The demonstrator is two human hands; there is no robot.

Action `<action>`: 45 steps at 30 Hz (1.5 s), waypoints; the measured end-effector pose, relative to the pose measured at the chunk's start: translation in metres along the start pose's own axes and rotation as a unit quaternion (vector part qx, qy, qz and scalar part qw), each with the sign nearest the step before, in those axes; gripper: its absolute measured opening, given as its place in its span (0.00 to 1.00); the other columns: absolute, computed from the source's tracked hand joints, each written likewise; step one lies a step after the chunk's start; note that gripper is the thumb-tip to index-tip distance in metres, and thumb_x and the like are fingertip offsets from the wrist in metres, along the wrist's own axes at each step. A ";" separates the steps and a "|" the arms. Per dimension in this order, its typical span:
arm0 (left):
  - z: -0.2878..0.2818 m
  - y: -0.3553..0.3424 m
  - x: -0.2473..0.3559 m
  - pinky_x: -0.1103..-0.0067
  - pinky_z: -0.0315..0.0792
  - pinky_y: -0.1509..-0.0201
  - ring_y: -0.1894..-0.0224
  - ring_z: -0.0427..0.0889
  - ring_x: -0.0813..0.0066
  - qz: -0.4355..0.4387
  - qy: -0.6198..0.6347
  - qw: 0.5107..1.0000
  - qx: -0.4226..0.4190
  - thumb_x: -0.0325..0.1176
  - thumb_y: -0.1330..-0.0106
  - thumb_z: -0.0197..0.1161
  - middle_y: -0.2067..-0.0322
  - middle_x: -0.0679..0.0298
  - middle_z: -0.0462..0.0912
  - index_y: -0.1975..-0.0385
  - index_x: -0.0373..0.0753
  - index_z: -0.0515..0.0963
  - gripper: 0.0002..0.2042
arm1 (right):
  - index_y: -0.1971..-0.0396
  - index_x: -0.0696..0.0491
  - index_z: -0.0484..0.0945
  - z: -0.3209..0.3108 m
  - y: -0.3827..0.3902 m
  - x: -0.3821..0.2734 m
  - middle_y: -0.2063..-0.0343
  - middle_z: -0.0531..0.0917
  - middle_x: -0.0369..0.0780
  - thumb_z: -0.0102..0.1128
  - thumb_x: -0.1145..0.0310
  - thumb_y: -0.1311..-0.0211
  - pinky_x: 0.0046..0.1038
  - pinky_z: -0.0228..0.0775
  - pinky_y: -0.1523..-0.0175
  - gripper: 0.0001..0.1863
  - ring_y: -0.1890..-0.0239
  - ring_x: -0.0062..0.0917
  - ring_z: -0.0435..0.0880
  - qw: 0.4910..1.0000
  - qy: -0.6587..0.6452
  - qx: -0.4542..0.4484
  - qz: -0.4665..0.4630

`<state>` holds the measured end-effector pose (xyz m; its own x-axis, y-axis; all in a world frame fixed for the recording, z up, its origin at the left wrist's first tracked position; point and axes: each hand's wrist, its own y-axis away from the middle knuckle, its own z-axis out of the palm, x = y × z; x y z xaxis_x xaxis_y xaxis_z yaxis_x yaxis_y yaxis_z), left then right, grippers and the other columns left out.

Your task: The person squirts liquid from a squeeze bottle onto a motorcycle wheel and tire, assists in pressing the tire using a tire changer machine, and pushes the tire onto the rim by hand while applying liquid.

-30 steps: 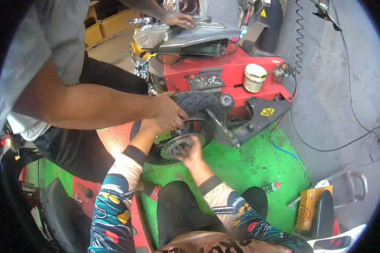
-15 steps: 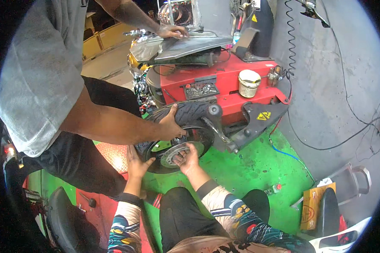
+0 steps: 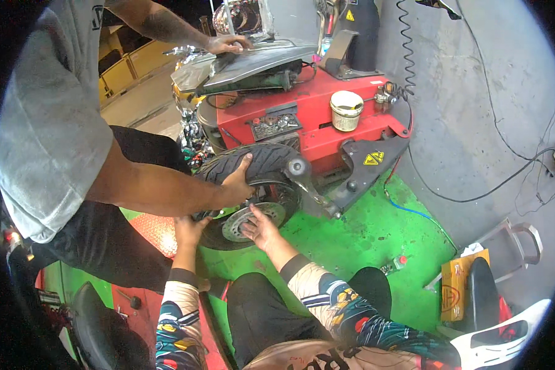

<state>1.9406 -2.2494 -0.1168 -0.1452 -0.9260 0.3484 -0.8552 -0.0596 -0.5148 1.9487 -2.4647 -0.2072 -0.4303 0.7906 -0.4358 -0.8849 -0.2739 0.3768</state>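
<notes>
Head view: wheel (image 3: pixel 253 191) upright on green floor (image 3: pixel 364 240), just in front of red tyre machine (image 3: pixel 327 123), tread against its side arm (image 3: pixel 305 179). R hand (image 3: pixel 259 227) flat on brake disc (image 3: pixel 253 222), fingers spread wide. L hand (image 3: pixel 188 229) at wheel's lower-left edge, fingers curled round rim/tyre. Co-worker's hand (image 3: pixel 237 185) grips tyre top; their other hand (image 3: pixel 228 44) rests on machine top. Cream tub (image 3: pixel 346 110) on machine.

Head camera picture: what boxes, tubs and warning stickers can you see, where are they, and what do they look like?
Yellow diamond-shaped warning sticker: on the dark arm of the red tyre machine.
Yellow triangular warning sticker: high on the machine's dark column.
Cream round tub: on top of the machine.
Yellow-orange cardboard box: on the floor, lower right.
</notes>
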 end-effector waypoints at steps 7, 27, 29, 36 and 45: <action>-0.008 -0.012 0.001 0.66 0.71 0.42 0.46 0.79 0.53 0.015 0.087 0.994 -0.061 0.38 0.57 0.79 0.52 0.51 0.83 0.52 0.35 0.79 0.30 | 0.31 0.43 0.58 0.001 0.006 0.002 0.29 0.55 0.43 0.70 0.42 0.48 0.51 0.49 0.31 0.47 0.31 0.42 0.56 1.000 0.011 -0.012 -0.011; 0.042 0.031 -0.028 0.65 0.61 0.33 0.40 0.69 0.43 -0.119 0.110 0.984 -0.075 0.37 0.63 0.80 0.45 0.38 0.71 0.48 0.25 0.71 0.40 | 0.31 0.44 0.58 -0.037 -0.006 0.014 0.30 0.54 0.45 0.72 0.41 0.51 0.56 0.47 0.30 0.50 0.29 0.43 0.54 0.996 0.084 -0.008 0.008; 0.056 0.039 -0.034 0.65 0.70 0.41 0.47 0.78 0.49 -0.074 0.054 0.996 0.000 0.40 0.61 0.80 0.53 0.44 0.80 0.51 0.29 0.75 0.36 | 0.31 0.43 0.59 -0.044 -0.009 0.018 0.30 0.55 0.45 0.72 0.41 0.50 0.56 0.48 0.30 0.49 0.29 0.43 0.54 0.996 0.081 0.022 0.025; 0.094 0.064 -0.070 0.64 0.64 0.36 0.41 0.71 0.49 -0.074 0.056 0.994 -0.053 0.39 0.62 0.80 0.47 0.46 0.76 0.49 0.32 0.74 0.37 | 0.33 0.43 0.62 -0.064 -0.013 0.033 0.31 0.59 0.40 0.68 0.37 0.50 0.53 0.49 0.32 0.47 0.30 0.39 0.57 0.991 0.112 0.027 0.064; 0.068 0.093 -0.089 0.63 0.69 0.40 0.44 0.74 0.44 -0.124 0.081 0.984 -0.098 0.49 0.58 0.79 0.51 0.42 0.77 0.46 0.26 0.69 0.43 | 0.33 0.42 0.64 -0.055 -0.009 0.057 0.31 0.61 0.40 0.66 0.31 0.54 0.54 0.47 0.32 0.50 0.29 0.39 0.56 0.979 0.190 0.021 0.078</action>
<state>1.9073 -2.1979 -0.2487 0.0158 -0.8198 0.5725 -0.9519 -0.1876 -0.2423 1.9223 -2.4478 -0.2806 -0.6014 0.4787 -0.6397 -0.7988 -0.3456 0.4923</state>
